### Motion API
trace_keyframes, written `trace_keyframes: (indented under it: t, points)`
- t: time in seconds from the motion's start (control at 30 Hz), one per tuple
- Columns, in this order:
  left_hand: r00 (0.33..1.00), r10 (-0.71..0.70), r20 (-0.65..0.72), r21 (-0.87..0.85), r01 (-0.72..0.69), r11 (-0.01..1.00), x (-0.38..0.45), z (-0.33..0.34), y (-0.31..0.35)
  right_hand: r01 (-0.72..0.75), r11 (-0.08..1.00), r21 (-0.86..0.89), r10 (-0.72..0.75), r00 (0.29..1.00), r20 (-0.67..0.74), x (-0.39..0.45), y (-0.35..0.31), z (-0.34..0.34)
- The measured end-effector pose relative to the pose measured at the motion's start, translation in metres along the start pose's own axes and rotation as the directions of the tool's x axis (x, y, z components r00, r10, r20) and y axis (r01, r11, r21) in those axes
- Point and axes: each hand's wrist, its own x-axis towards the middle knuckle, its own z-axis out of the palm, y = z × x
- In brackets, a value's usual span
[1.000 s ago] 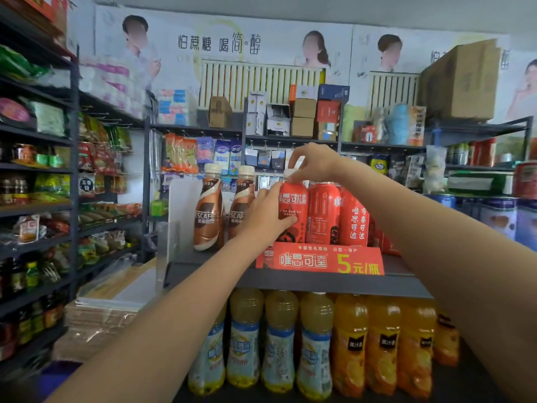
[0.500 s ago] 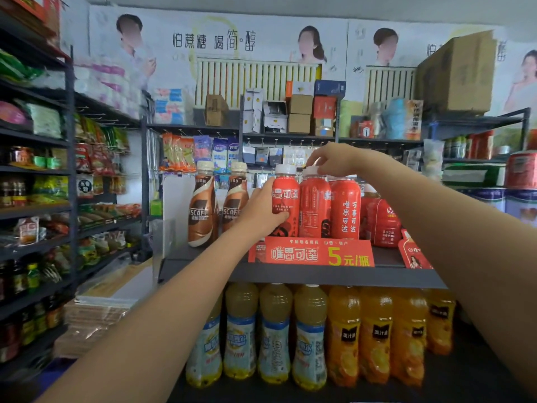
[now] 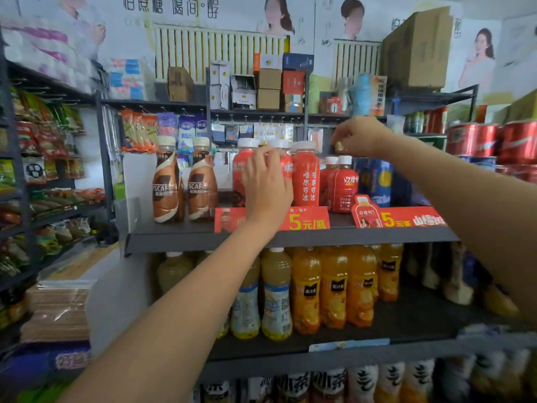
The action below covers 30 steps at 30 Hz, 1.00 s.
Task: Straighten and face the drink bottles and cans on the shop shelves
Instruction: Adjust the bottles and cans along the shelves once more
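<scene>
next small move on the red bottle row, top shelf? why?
Probably twist the middle red bottle under the left hand until its label faces front. Only a sliver of its print shows, while the neighbouring red bottle shows its full vertical text. The right hand is raised above the smaller red bottles, so those likely come after.

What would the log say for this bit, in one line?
left hand: holds red bottle | right hand: raised above small red bottles, curled | top shelf: facing underway

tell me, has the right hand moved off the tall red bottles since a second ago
Yes. The right hand has shifted right along the shelf, from the tall red bottles to above the shorter red bottles.
</scene>
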Motion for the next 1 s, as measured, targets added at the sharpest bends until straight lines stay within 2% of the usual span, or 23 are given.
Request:
trace_keyframes:
  t: [0.17, 0.27, 0.43, 0.6, 0.73, 0.9, 1.0]
  points:
    - [0.998, 0.060, 0.009, 0.010, -0.060, 0.998, -0.013, 0.019, 0.033, -0.094, 0.995, -0.028, 0.093, 0.996, -0.010, -0.025, 0.040, -0.017]
    - [0.999, 0.034, 0.020, 0.047, -0.035, 0.998, -0.015, 0.028, 0.049, -0.109, 0.994, -0.019, 0.108, 0.993, -0.048, -0.024, 0.062, -0.014]
    - [0.998, -0.034, 0.049, 0.099, 0.029, 0.995, -0.028, 0.052, 0.091, -0.019, 0.999, -0.042, 0.019, 1.000, -0.001, -0.028, 0.095, 0.002]
    - [0.982, -0.185, 0.035, 0.131, 0.179, 0.975, -0.055, 0.089, 0.143, 0.127, 0.991, 0.043, -0.126, 0.992, -0.031, -0.080, 0.119, 0.036]
    - [0.973, -0.231, 0.023, 0.184, 0.223, 0.957, -0.072, 0.103, 0.176, 0.276, 0.960, -0.052, -0.277, 0.961, -0.016, -0.112, 0.156, 0.050]
    - [0.964, -0.265, 0.000, 0.232, 0.258, 0.938, -0.061, 0.103, 0.198, 0.289, 0.956, -0.054, -0.293, 0.949, -0.118, -0.100, 0.194, 0.034]
    - [0.967, -0.253, 0.018, 0.226, 0.243, 0.943, -0.051, 0.106, 0.206, 0.203, 0.979, -0.030, -0.205, 0.959, -0.194, -0.080, 0.210, 0.019]
